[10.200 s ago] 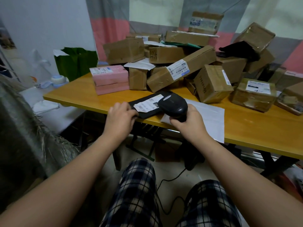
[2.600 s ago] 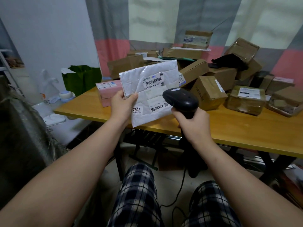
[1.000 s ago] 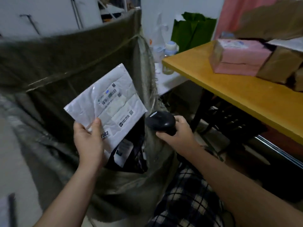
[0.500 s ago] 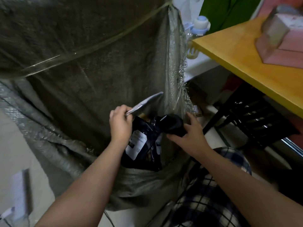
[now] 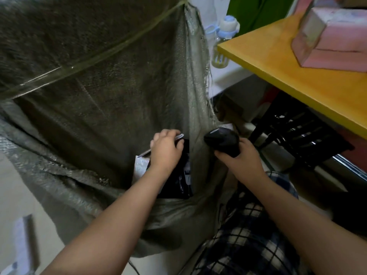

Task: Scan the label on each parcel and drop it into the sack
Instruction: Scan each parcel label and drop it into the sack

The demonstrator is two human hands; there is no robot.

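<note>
Has carried the white padded mailer [image 5: 142,163] from in front of the black handheld scanner [image 5: 222,141] down into the open mouth of the grey-green woven plastic sack [image 5: 99,106], lower than half a second ago; holds it nearly edge-on, just above the black plastic parcel [image 5: 178,181] already lying inside. Grips it between the thumb and curled fingers of the left hand [image 5: 165,149], not yet released. Keeps the right hand [image 5: 238,157] wrapped round the scanner's handle, just outside the sack's frayed right-hand edge. Means, most likely, that this label is scanned and only the letting-go remains before turning back for the next parcel. Leaves plenty of open room inside the sack to the left of and above the hand, so probably needs no pushing: should fall onto the black parcel once loosed. Gets tighter on the right: frayed sack edge, scanner and a knee in checked trousers [image 5: 248,235] close together, with the near left corner of the yellow wooden table [image 5: 297,80] above and a black metal frame [image 5: 297,135] beneath it. Shows stacked pink boxes [image 5: 333,42] near that corner, touched by neither hand.
</note>
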